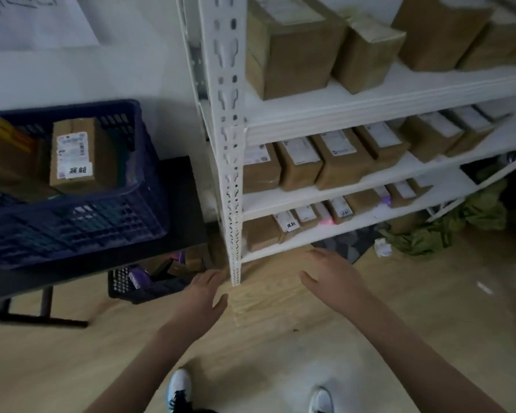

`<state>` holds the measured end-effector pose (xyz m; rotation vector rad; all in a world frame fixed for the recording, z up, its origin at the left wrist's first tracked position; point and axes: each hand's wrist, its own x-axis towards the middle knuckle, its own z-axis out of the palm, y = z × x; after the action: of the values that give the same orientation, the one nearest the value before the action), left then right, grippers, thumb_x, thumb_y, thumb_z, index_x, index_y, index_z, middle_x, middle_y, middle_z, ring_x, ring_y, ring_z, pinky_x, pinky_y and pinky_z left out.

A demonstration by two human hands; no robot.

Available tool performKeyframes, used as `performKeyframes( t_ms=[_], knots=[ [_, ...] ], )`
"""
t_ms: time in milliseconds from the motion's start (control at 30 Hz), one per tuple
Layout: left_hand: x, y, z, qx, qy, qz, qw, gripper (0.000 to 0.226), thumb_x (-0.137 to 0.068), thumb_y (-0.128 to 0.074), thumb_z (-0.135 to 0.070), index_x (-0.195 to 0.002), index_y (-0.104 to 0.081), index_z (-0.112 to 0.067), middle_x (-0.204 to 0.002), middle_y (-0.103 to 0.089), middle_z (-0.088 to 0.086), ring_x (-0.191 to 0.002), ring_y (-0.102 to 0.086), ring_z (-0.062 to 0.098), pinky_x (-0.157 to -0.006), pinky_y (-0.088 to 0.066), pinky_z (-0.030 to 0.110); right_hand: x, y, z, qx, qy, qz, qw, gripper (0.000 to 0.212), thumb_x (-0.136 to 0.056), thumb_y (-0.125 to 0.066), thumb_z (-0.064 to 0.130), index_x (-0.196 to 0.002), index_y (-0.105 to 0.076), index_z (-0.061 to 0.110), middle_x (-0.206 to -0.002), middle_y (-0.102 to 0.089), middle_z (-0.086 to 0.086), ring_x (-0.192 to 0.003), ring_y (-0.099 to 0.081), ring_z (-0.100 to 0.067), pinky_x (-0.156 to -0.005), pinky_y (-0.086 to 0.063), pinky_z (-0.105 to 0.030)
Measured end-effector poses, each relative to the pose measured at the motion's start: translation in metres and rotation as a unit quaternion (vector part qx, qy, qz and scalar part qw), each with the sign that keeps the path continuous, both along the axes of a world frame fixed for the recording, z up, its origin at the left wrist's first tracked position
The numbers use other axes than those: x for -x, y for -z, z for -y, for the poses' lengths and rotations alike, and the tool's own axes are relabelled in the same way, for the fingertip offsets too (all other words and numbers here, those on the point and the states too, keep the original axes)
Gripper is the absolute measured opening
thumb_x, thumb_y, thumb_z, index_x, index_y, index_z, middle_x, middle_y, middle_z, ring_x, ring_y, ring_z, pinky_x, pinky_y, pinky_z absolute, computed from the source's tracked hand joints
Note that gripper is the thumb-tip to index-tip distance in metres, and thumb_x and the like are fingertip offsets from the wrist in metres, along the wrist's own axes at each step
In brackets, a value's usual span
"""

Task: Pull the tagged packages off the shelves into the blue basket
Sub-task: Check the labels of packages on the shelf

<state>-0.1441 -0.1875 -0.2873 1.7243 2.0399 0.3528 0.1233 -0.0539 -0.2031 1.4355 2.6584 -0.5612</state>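
The blue basket stands on a dark table at the left, with cardboard packages inside; one package shows a white label with a handwritten tag. White shelves at the right carry rows of brown packages. On the lowest shelf a package bears a similar handwritten tag. My left hand hovers in front of the shelf's corner post, fingers relaxed and holding nothing. My right hand is spread out below the lowest shelf's front edge, also holding nothing.
The shelf's white corner post stands between my hands. A small black crate with purple items sits on the floor under the table. Green cloth lies heaped on the floor at the right. My shoes are at the bottom.
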Motion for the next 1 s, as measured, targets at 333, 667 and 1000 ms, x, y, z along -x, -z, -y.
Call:
performKeyframes(
  t_ms=[333,667,1000],
  knots=[
    [-0.1,0.03,-0.071,0.012,-0.095,-0.023,0.995,0.054,-0.091,-0.063,-0.031,-0.141,-0.051,-0.015,-0.141,-0.052,0.003,-0.126,-0.051,0.029,-0.1,-0.049,0.044,-0.065,0.05,-0.083,-0.001,-0.09,0.041,0.995,0.039,-0.1,-0.05,0.04,-0.132,-0.054,0.018,-0.119,-0.058,0.004,-0.11,-0.054,-0.016,-0.075,-0.039,-0.027],
    [-0.097,0.223,-0.157,0.001,-0.129,-0.014,0.992,0.056,-0.099,-0.055,-0.036,-0.148,-0.044,-0.014,-0.154,-0.039,0.001,-0.141,-0.038,0.022,-0.113,-0.033,0.03,-0.014,0.293,-0.168,0.027,-0.112,-0.048,0.992,0.053,-0.098,-0.06,0.036,-0.146,-0.049,0.015,-0.14,-0.056,0.001,-0.125,-0.054,-0.016,-0.102,-0.046,-0.029],
    [-0.073,0.415,-0.224,-0.08,-0.186,-0.053,0.978,0.083,-0.099,-0.054,-0.047,-0.161,-0.008,-0.015,-0.166,-0.016,0.002,-0.151,-0.022,0.019,-0.119,-0.025,0.031,0.026,0.515,-0.215,-0.079,-0.045,-0.214,0.973,0.058,-0.098,-0.058,0.036,-0.148,-0.048,0.008,-0.143,-0.055,-0.005,-0.132,-0.05,-0.022,-0.109,-0.043,-0.03]
  ],
)
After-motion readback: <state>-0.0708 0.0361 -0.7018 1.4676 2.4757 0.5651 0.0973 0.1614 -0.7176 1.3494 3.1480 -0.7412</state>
